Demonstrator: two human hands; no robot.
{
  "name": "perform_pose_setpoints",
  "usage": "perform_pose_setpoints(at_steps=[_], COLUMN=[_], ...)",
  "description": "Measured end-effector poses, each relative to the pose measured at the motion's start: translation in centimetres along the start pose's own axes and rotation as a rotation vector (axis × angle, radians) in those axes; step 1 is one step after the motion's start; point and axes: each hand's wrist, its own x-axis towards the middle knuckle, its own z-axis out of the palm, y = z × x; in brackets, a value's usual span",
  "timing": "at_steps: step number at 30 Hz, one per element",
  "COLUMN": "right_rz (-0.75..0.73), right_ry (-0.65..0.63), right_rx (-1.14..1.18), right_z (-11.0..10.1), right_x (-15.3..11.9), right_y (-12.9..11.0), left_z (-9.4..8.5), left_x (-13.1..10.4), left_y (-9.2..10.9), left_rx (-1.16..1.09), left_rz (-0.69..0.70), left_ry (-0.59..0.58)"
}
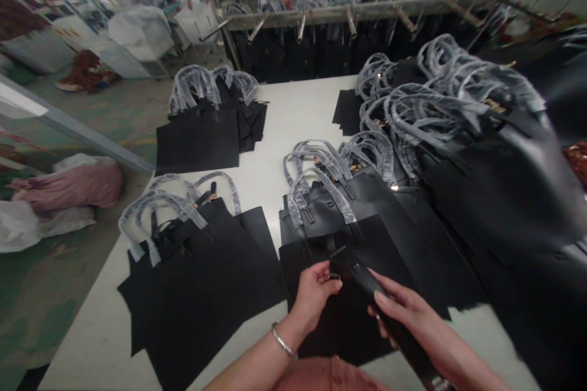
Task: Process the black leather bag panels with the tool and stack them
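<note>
Across the white table (302, 104): black bags lie in piles to left and right, pale tabletop showing between them.
Near-left pile (197, 293): several bags fanned over one another, handles wrapped in clear film.
Far-left pile (197, 140): a smaller stack, its wrapped handles pointing away from me.
Right heap (513, 177): bags stacked higher, wrapped handles looping up in a tangle.
Bag before me (339, 324): flat at the near side of the table, just right of the near-left pile.
Left hand (314, 293): thumb and fingers drawn nearly together over that bag; I cannot tell whether they pinch anything.
Right hand (408, 311): wrapped round a black tool (406, 342) slanting over the same bag.
Far rack (367, 10): a rail with metal pegs beyond the table, dark bags below it.
Floor (137, 104): greenish and worn at left, bearing a pink bundle (77, 186) and, farther off, a brown heap (87, 71).
</note>
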Motion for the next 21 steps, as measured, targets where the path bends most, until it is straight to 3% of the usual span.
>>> perform_pose_setpoints(at_steps=[4, 8, 11, 15, 18, 20, 21], right_rz=[-0.036, 0.009, -0.018, -0.096, -0.104, -0.108, -0.111], right_ry=[0.105, -0.038, 0.002, 0.197, 0.320, 0.394, 0.427], right_rx=[0.006, -0.039, -0.040, 0.000, 0.029, 0.040, 0.042], right_z=[0.1, 0.3, 0.9, 0.3, -1.3, -2.3, -2.7], right_x=[0.3, 0.3, 0.9, 1.4, 1.1, 0.7, 0.5], right_y=[-0.6, -0.4, -0.2, -0.4, 0.1, 0.8, 1.1], left_z=[-0.2, -0.4, -1.0, -2.4, -2.4, -1.3, -0.5], left_x=[0.2, 0.3, 0.5, 1.7, 3.3, 4.6, 5.4], left_y=[-0.5, -0.8, -0.8, 0.6, 1.9, 2.4, 2.5], left_rx=[-0.021, 0.127, 0.350, 0.915, 1.252, 1.373, 1.399], left_rz=[-0.049, 0.038, 0.054, 0.324, 0.523, 0.604, 0.636], left_ry=[0.149, 0.055, 0.014, 0.160, 0.323, 0.309, 0.244])
